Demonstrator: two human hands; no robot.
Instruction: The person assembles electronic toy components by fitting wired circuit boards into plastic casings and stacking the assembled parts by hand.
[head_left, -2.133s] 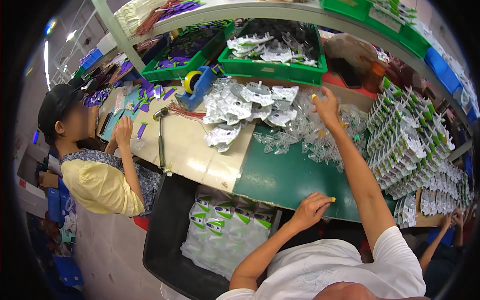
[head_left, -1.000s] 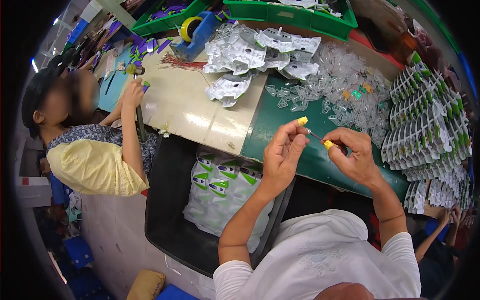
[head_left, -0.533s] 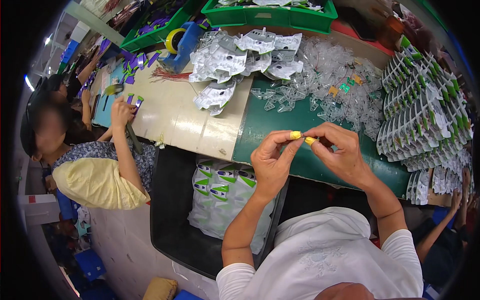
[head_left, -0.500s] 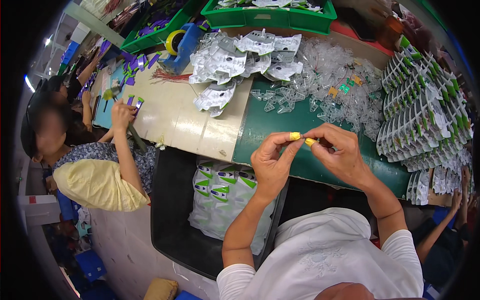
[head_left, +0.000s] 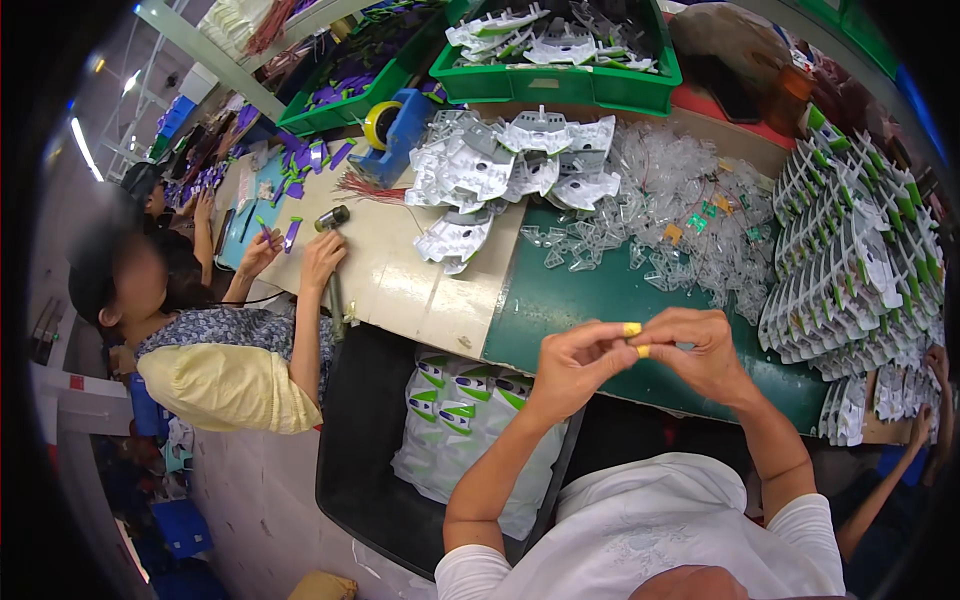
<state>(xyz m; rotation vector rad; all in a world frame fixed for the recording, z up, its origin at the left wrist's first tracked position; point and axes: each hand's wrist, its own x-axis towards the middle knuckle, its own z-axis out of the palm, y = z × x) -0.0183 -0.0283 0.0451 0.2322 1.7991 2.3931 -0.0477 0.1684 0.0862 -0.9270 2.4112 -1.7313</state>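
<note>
My left hand (head_left: 577,366) and my right hand (head_left: 697,350) meet fingertip to fingertip above the near edge of the green mat (head_left: 540,305). Both are closed in a pinch, with yellow wraps on some fingertips. Whatever lies between the fingers is too small or too hidden to make out. Beyond my hands spreads a heap of clear plastic pieces (head_left: 655,190), with a few green and orange bits among them. To its left, white and grey plastic shells (head_left: 470,165) lie in a pile.
Tall stacked rows of white-and-green shells (head_left: 835,250) stand at the right. A green crate (head_left: 560,88) and a blue tape dispenser (head_left: 400,135) sit at the back. Below the table's edge, a black bin (head_left: 365,460) holds bagged parts. At left, a co-worker holds a hammer (head_left: 332,218).
The view has shifted, so the table sits lower in it. My hands stay pinched together. The co-worker's hammer has come down toward the table, and their other hand now shows.
</note>
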